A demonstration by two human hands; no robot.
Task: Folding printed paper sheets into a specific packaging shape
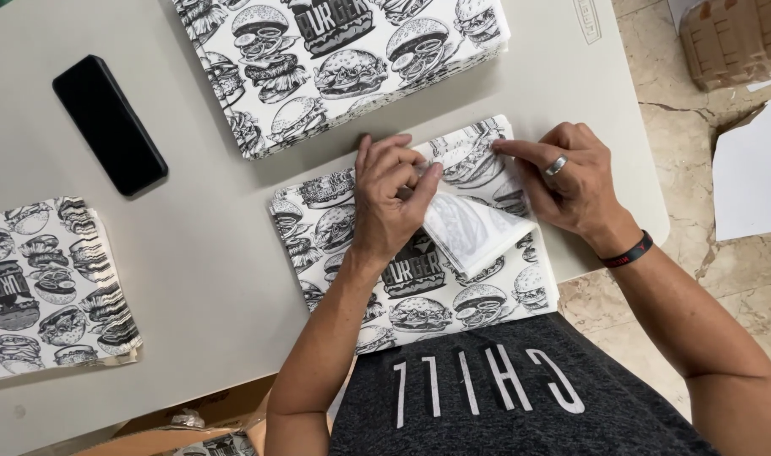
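At the far left, a small stack of burger-printed sheets (47, 283) runs off the picture's left side, near the front rim of the grey table (208, 279). Beyond it lies a black phone (108, 124), and bare tabletop opens between these and the hands. A larger pile of printed sheets (335, 67) sits just past the fingertips, a narrow strip of table between it and the working sheet.

The left hand (391, 201) rests on the printed paper sheet (419, 270) lying before the person; its thumb and bent fingers pinch the folded-back corner flap (470, 228), whose pale underside shows just right of those fingers. The sheet spreads under and toward the wrist of this hand, its near edge meeting the person's dark shirt.

The right hand (571, 181), wearing a ring, presses its forefinger on the sheet's far right corner, the other fingers curled close together. Under its wrist the table's right edge falls away to a marbled floor (698, 169), where a cardboard box (736, 38) stands.
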